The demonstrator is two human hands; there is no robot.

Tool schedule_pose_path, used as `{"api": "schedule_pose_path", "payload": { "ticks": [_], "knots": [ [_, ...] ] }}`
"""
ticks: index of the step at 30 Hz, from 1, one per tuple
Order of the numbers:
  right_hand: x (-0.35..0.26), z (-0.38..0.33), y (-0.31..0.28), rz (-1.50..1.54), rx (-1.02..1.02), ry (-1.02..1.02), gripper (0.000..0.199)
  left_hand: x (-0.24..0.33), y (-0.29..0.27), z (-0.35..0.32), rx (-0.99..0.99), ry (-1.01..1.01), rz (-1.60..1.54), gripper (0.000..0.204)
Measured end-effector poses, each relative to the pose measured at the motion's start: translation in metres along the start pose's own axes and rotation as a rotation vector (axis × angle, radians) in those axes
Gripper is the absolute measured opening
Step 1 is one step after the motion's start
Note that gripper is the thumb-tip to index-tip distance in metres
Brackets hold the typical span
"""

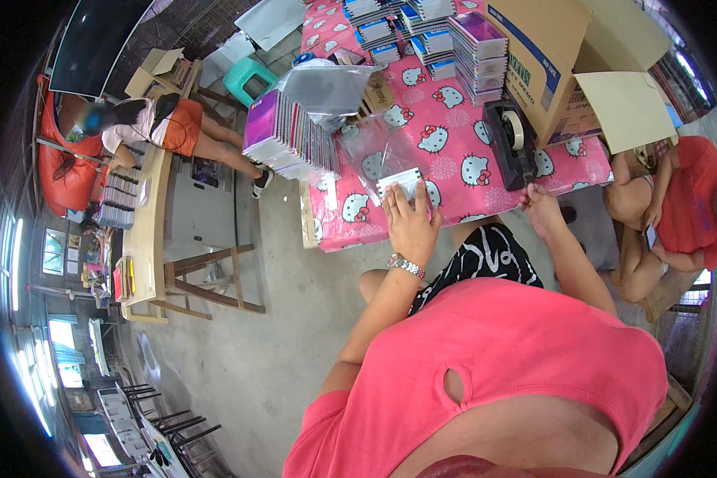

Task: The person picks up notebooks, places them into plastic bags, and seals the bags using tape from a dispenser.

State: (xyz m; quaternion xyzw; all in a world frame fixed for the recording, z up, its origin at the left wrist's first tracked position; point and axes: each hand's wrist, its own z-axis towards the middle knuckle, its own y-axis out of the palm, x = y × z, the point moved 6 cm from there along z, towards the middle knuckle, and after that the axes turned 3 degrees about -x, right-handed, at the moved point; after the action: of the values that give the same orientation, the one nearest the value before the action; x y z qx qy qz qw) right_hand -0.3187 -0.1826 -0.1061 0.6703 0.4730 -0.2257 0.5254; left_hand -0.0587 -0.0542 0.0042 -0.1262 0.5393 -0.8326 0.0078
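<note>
My left hand [411, 223] lies flat with its fingers stretched over a small white spiral notepad [401, 182] near the front edge of the table. Clear plastic sleeves [382, 150] lie just beyond the notepad. My right hand [542, 210] is at the table's edge, thumb and fingers drawn together; whatever they may pinch is too small to make out. Close beyond it stands a black tape dispenser [505, 151] with a roll of tape [515, 127].
A tall stack of purple spiral notebooks [291, 139] stands left of the sleeves. More notebook stacks [479, 60] and an open cardboard box [546, 68] are at the back. One person [171, 123] bends over a wooden table [147, 239]; another [689, 199] sits at right.
</note>
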Motion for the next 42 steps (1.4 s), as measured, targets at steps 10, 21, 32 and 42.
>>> {"api": "schedule_pose_path", "payload": {
  "ticks": [10, 21, 32, 42],
  "knots": [
    [0.033, 0.000, 0.165, -0.051, -0.720, 0.410, 0.013, -0.002, 0.001, 0.000, -0.010, -0.016, -0.089, 0.066],
    [0.008, 0.016, 0.287, -1.642, -0.915, -0.317, 0.014, 0.000, -0.004, 0.000, 0.008, -0.063, -0.119, 0.062],
    [-0.012, 0.019, 0.256, -1.580, -0.582, -0.609, 0.043, 0.002, -0.005, 0.004, -0.019, -0.003, 0.033, 0.064],
    [-0.002, -0.053, 0.236, -1.055, -0.899, -1.168, 0.025, -0.072, -0.021, 0.008, -0.048, 0.124, -0.471, 0.057]
  ]
}}
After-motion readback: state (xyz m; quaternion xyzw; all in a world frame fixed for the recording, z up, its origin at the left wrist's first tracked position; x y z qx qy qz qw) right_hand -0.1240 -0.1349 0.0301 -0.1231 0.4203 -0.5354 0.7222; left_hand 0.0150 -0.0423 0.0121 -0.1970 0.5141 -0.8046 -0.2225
